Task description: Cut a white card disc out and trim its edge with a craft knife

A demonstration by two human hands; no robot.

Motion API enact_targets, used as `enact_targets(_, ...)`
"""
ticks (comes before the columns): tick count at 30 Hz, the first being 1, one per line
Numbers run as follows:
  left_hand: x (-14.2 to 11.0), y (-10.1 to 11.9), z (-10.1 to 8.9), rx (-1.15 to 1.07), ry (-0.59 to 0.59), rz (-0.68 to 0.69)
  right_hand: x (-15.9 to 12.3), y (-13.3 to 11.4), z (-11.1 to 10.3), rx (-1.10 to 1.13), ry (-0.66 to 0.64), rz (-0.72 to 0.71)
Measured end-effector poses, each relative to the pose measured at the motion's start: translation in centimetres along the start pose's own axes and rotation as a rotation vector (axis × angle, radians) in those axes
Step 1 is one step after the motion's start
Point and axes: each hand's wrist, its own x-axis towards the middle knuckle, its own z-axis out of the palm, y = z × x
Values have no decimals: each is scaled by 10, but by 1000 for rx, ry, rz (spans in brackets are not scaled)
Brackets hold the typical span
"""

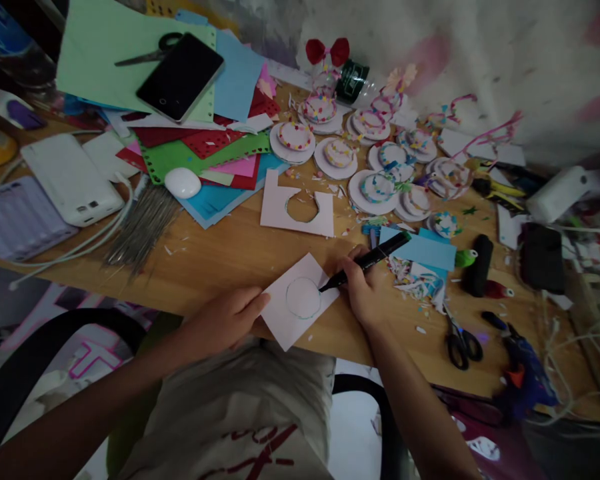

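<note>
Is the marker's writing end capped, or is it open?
Open: the black marker has its bare, narrow tip at the white card.

The lettering on the marker (377, 257) is too small for us to read; the phone (180, 77) hides part of the upper scissors (141, 59); the left edge crops a bottle (5, 43).

Left fingers (253, 303) holding white card (303, 300), right fingers (354, 273) gripping black marker (380, 253)
</note>
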Motion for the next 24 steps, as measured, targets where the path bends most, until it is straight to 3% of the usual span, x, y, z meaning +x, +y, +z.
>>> enact_targets(24, 1, -1, 0, 8, -38, -18, 0, -3, -2, -15, -49, -62)
